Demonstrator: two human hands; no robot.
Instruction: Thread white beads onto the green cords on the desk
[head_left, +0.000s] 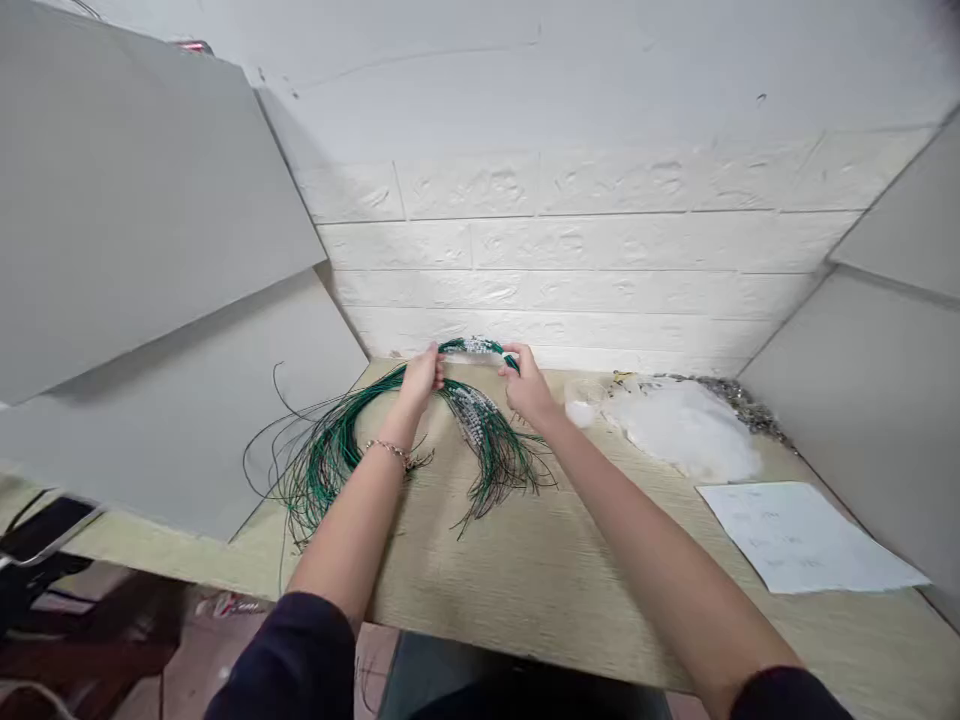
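Note:
A bundle of green and dark cords with small whitish beads (475, 345) is stretched in an arch near the wall. My left hand (423, 374) is closed around its left end, and my right hand (527, 385) grips its right end. Below and between my hands, a larger bunch of similar cords (499, 455) lies curved on the table, its pale beaded section to the right of my left wrist. Loose cord ends (319, 470) fan out to the left, partly hidden by my left forearm.
To the right are a small white round item (580, 413), a white fluffy-looking heap (686, 425) and a strip of small dark metallic-looking pieces (746, 405). A sheet of paper with handwriting (810, 535) lies nearer. Grey panels (300, 330) flank the wooden table (517, 590); a white brick-patterned wall (600, 245) stands behind.

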